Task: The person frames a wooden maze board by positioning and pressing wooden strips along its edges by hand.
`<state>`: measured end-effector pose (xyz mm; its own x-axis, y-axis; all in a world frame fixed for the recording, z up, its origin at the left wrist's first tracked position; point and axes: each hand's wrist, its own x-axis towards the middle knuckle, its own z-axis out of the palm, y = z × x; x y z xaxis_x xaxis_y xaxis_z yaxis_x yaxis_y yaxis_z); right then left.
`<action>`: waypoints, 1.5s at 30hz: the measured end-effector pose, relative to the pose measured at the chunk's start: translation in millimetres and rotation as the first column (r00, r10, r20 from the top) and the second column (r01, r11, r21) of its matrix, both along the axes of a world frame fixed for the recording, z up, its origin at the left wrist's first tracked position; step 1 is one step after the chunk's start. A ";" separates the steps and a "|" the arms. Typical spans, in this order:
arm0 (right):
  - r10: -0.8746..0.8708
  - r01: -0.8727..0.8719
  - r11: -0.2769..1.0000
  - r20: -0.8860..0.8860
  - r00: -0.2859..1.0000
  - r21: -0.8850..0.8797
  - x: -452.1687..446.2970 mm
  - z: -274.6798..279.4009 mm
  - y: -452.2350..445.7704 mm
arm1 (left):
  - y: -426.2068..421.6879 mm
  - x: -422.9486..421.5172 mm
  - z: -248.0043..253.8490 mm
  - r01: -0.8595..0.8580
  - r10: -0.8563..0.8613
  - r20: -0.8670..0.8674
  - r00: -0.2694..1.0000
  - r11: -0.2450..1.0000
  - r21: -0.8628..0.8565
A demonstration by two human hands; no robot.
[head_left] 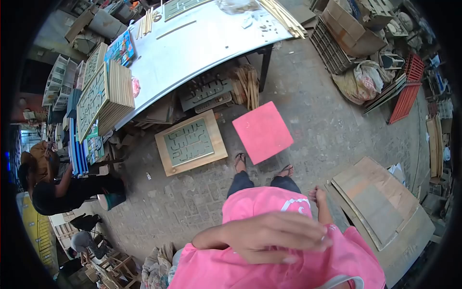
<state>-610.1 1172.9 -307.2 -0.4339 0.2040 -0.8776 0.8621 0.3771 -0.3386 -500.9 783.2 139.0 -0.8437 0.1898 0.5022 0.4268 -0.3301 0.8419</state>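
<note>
My left hand [276, 237] is raised across my chest, close to the camera, over my pink shirt [250, 204]. Its fingers are stretched out and slightly blurred, the thumb apart from them, and nothing shows in it. Down by my right side hangs my right hand [316, 195], small in view, its fingers loosely bent with no object visible in them. Just ahead of my sandalled feet is a pink square panel [263, 132]; what holds it up is hidden. Left of it, a wooden board [220, 137] bears a green panel [189, 143] with dark maze-like grooves.
A white-topped table [192, 53] holds wooden strips [280, 18], a stack of grooved boards [119, 89] and colourful packaging [120, 48]. Flat cardboard sheets [375, 197] lie at the right. Crates [331, 46] and sacks stand at the back right. Other people [53, 192] are at the left.
</note>
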 end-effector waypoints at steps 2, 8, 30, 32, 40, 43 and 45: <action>0.028 -0.032 0.997 -0.065 0.998 -0.070 1.5 -9.2 -49.8 | -28.4 11.4 23.8 -0.165 0.138 -0.108 0.985 0.937 -0.307; 0.349 -0.354 0.935 -0.182 0.920 0.001 31.9 54.5 -173.8 | -44.2 39.4 101.7 -0.302 -0.004 -0.427 0.904 0.701 -0.646; 0.979 -0.944 0.201 -0.042 0.197 0.262 123.7 -24.7 -208.8 | -113.3 206.8 -341.7 0.167 0.285 0.957 0.050 0.943 -0.289; 0.962 -0.955 0.248 0.073 0.262 0.162 119.7 48.5 -241.4 | -113.0 218.6 -362.5 0.183 0.289 0.955 0.060 0.938 -0.296; 0.940 -0.952 0.295 0.153 0.304 0.082 105.4 70.7 -246.1 | -100.1 230.6 -364.1 -0.052 0.175 0.985 0.006 0.983 -0.174; 0.912 -0.914 0.402 0.112 0.394 -0.052 93.5 50.3 -221.4 | -85.7 242.0 -399.7 -0.233 0.103 0.994 0.026 0.968 -0.094; 0.945 -0.933 0.326 0.060 0.321 -0.150 81.0 3.2 -194.7 | -76.9 246.8 -432.3 -0.350 0.058 0.995 0.080 0.936 -0.027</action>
